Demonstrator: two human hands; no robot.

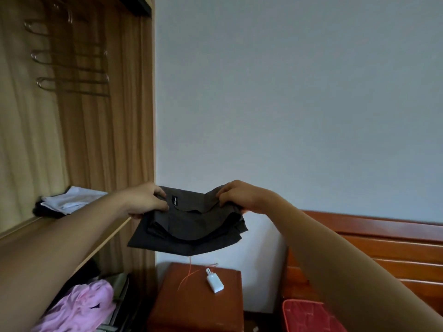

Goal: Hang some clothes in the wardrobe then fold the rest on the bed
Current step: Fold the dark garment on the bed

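A plain pale blue-grey wall (299,92) fills the room's far side in dim, even light. A reddish-brown bedside cabinet (196,312) stands against it, between a wooden wardrobe (146,116) and a red-brown headboard (383,240).

A reddish-brown nightstand (187,305) stands against the pale blue-grey wall (287,92). A white charger (215,283) lies toward its back right corner, with a thin orange cord (189,275) trailing across the top beside it. A red mesh basket (309,317) sits to the nightstand's right.
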